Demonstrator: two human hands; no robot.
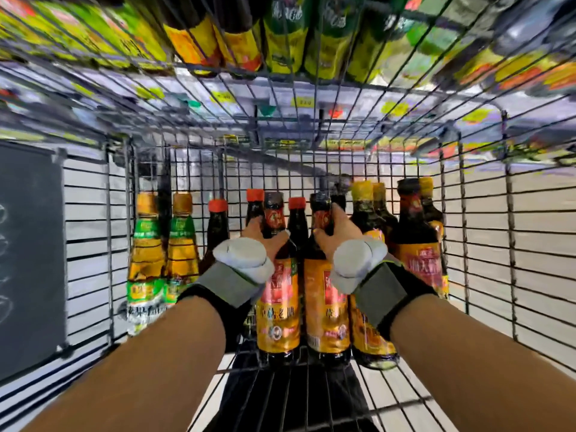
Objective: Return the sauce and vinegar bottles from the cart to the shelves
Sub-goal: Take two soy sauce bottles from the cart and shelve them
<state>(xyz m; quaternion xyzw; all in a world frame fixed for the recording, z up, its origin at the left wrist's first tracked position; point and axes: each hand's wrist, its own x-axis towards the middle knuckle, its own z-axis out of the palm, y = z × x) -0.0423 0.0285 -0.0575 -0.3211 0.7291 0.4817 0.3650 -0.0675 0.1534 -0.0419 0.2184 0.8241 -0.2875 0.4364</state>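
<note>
pick-up step: both hands are down in the cart (486, 219), each on a dark bottle in the middle of the frame. the left hand (260, 241) is curled round the neck of the left bottle (277, 310). the right hand (338, 235) wraps the neck of the right bottle (325, 310) just beside it. both bottles seem to stand on the cart floor, not yet lifted, though blur makes that hard to tell. more dark bottles (416, 244) crowd right of centre and behind, and two green bottles (146, 260) stand at centre left. the shelf (299, 102) runs across the top of the frame, with stocked bottles above it. next, i judge, comes a straight lift clear of the neighbours and over the wire rim, then a carry up to the shelf. the necks look slim and glossy, so a firm hold matters, and swinging the pair together could knock glass.
</note>
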